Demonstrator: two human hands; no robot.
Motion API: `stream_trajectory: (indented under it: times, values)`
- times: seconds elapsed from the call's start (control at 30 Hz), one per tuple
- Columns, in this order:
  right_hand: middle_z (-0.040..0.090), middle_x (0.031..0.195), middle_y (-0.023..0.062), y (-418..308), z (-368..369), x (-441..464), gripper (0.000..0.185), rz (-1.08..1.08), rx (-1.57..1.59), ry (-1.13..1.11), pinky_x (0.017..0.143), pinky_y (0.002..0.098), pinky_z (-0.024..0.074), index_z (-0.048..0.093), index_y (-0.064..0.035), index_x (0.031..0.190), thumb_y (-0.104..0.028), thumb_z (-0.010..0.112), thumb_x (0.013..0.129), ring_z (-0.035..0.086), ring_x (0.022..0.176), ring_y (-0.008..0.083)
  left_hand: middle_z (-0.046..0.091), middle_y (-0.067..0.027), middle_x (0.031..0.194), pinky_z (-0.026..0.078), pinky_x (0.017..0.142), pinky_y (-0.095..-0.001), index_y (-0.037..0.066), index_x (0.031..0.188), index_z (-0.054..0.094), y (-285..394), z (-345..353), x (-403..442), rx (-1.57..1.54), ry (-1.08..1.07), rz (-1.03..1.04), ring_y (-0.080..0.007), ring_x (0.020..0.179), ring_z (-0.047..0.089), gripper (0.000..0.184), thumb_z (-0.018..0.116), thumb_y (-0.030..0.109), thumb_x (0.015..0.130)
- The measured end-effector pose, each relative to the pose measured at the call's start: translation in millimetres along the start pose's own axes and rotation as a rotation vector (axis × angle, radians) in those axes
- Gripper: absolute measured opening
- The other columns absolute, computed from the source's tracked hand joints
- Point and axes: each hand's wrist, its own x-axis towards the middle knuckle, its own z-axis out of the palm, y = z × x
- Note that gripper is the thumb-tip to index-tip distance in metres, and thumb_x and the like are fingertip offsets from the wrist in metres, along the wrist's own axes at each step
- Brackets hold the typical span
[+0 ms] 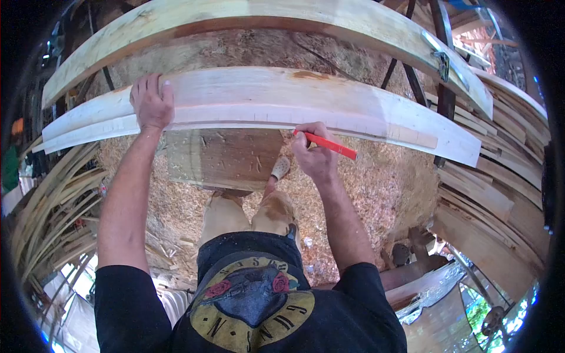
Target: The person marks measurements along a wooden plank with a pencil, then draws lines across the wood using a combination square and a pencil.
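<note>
A long pale wooden plank [235, 88] lies across in front of me. Along its near side runs a narrow wooden strip [406, 135], and a row of short tick marks shows near it. My left hand [152, 105] rests on top of the plank at the left, fingers stretched over the wood and thumb apart. In my right hand [315, 152] is a red carpenter's pencil [334, 146], pinched between thumb and fingers. Its drawing end points left, close to the plank's near edge; whether the tip touches the wood I cannot tell.
Beyond the plank stretches a second thick beam [223, 16], with a metal clamp [442, 63] at its right. Stacked boards [494, 194] stand at the right, thin strips [56, 206] at the left. Shavings [376, 194] cover the ground around a flat board [223, 156] below.
</note>
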Motion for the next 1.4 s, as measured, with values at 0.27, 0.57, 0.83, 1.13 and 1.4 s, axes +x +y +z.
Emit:
stream_trajectory:
  times: [0.27,0.57,0.83,1.13,1.4]
  values:
    - [0.068,0.072,0.0074,-18.2,36.1,9.2,0.012,-0.109,-0.002,-0.009,0.054,0.0294,0.0531,0.070,-0.0067,0.092,0.001,0.074,0.082,0.065,0.057,0.0146,0.064,-0.0118,0.132,0.036,0.115,-0.0503,0.013,0.126,0.067,3.5,-3.7,-1.0,0.020,0.024,0.010,-0.0347,0.130,0.054,0.036,0.063,0.029,0.095]
    - [0.074,0.084,0.0104,-11.0,39.2,8.9,0.011,-0.197,-0.094,-0.045,0.060,0.0315,0.0562,0.070,-0.0059,0.097,-0.002,0.074,0.087,0.072,0.068,0.0184,0.064,-0.0118,0.133,0.036,0.116,-0.0501,0.012,0.126,0.067,5.7,-5.7,-0.3,0.006,0.005,-0.005,-0.0339,0.131,0.053,0.037,0.061,0.032,0.095]
    - [0.066,0.071,0.0059,-12.6,43.0,11.6,0.014,-0.236,-0.071,0.005,0.054,0.0337,0.0520,0.069,-0.0077,0.089,0.001,0.075,0.080,0.063,0.057,0.0202,0.064,-0.0107,0.134,0.035,0.117,-0.0509,0.013,0.127,0.067,4.4,-3.1,-0.7,0.014,0.002,-0.020,-0.0344,0.133,0.051,0.040,0.062,0.035,0.094]
    - [0.066,0.072,0.0068,-14.6,42.9,10.4,0.013,-0.221,-0.077,-0.004,0.054,0.0328,0.0519,0.068,-0.0066,0.089,0.001,0.075,0.081,0.062,0.056,0.0193,0.064,-0.0118,0.135,0.035,0.117,-0.0500,0.012,0.128,0.067,7.5,-5.8,-0.9,0.042,-0.013,-0.023,-0.0351,0.133,0.053,0.039,0.060,0.035,0.097]
    - [0.066,0.073,0.0076,-18.6,42.8,10.9,0.011,-0.195,-0.084,-0.004,0.054,0.0332,0.0525,0.068,-0.0068,0.088,0.001,0.074,0.082,0.064,0.057,0.0203,0.064,-0.0104,0.133,0.035,0.116,-0.0515,0.014,0.126,0.067,5.3,-3.4,0.1,0.006,0.006,-0.014,-0.0349,0.133,0.052,0.038,0.062,0.034,0.094]
